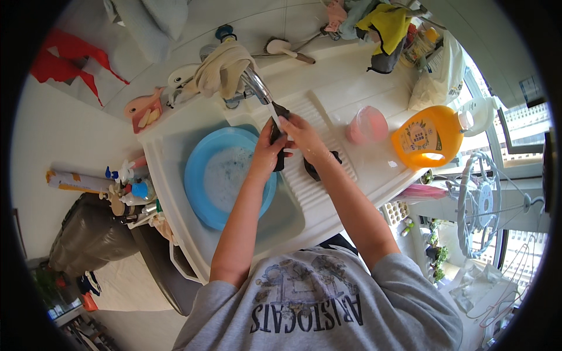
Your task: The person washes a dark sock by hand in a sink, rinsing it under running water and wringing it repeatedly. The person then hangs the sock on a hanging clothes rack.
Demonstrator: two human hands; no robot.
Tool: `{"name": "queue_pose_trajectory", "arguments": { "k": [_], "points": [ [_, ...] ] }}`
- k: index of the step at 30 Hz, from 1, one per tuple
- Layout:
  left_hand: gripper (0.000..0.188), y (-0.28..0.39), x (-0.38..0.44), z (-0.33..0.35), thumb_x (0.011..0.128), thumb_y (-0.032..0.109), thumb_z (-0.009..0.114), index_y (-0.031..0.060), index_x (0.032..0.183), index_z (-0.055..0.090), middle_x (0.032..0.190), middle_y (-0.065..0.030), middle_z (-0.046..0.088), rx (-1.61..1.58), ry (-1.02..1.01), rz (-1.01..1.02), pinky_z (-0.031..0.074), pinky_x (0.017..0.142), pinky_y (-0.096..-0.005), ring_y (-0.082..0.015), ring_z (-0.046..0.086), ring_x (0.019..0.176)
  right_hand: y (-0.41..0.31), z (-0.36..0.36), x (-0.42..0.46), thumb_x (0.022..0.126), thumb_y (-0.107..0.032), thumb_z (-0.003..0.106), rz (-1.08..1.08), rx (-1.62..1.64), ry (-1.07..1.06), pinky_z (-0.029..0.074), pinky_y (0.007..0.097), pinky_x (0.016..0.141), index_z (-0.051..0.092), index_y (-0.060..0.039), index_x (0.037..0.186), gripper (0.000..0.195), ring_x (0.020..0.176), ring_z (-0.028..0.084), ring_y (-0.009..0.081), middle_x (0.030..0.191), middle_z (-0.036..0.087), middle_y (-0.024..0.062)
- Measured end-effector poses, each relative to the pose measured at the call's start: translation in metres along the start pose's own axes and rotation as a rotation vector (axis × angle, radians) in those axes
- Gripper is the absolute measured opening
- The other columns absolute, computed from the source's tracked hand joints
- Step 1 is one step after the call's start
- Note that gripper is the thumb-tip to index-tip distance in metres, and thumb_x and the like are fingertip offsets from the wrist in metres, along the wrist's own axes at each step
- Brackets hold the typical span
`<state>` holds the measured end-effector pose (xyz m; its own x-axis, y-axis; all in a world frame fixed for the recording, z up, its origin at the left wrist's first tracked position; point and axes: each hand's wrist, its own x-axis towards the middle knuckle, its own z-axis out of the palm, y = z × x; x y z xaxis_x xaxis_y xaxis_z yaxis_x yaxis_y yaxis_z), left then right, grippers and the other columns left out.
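My left hand [267, 151] and my right hand [303, 135] are both closed on a wet black cloth [279, 163], perhaps a sock, just below the chrome faucet [258, 85]. A stream of water [274, 113] runs from the spout onto the cloth. Down and to the left, a blue plastic basin [196, 175] sits in the white sink [285, 215], holding sudsy water [224, 184]. Another black cloth [312, 170] lies on the ribbed washboard [296, 186], partly hidden behind my right forearm.
A pink cup [368, 125] and an orange detergent jug [423, 138] stand on the right. A beige cloth [224, 68] drapes the faucet. Behind it lies a scrub brush [281, 46]; a pink soap dish [145, 109] is at the back left. Several pump bottles [136, 191] stand left.
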<state>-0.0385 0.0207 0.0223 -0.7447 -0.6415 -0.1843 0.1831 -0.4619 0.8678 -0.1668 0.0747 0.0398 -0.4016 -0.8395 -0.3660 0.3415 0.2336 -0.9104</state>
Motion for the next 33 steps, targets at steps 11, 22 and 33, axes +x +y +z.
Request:
{"name": "queue_pose_trajectory", "arguments": {
  "k": [11,22,33],
  "points": [
    [0.023,-0.016,-0.003,-0.009,0.097,0.014,0.065,0.0009,0.115,0.062,0.105,-0.0040,0.067,-0.147,0.289,0.131,0.048,0.087,-0.0252,-0.0105,0.062,0.096,0.000,-0.029,0.009,0.106,-0.042,0.049,-0.115,-0.473,-0.225,0.050,0.0285,0.082,0.064,0.0044,0.112,0.049,0.087,0.057,0.0111,0.094,0.064,0.0034],
    [0.020,0.002,-0.006,-0.001,0.102,0.016,0.057,0.0006,0.113,0.063,0.104,-0.0013,0.062,-0.053,0.310,0.232,0.047,0.084,-0.0268,-0.0096,0.058,0.094,-0.031,-0.048,0.017,0.106,-0.044,0.045,0.014,-0.516,-0.102,0.057,0.0278,0.061,0.066,-0.0008,0.119,0.050,0.066,0.069,0.0187,0.094,0.069,0.0133],
    [0.040,0.021,-0.015,0.023,0.088,-0.010,0.052,-0.0006,0.125,0.064,0.133,-0.0175,0.059,0.831,0.451,0.543,0.051,0.082,-0.0347,-0.0283,0.063,0.091,-0.022,-0.005,-0.007,0.102,-0.048,0.054,0.044,0.081,-0.228,0.056,0.0276,0.078,0.055,-0.0032,0.136,0.056,0.088,0.064,0.0132,0.115,0.064,0.0062]
  ]
}}
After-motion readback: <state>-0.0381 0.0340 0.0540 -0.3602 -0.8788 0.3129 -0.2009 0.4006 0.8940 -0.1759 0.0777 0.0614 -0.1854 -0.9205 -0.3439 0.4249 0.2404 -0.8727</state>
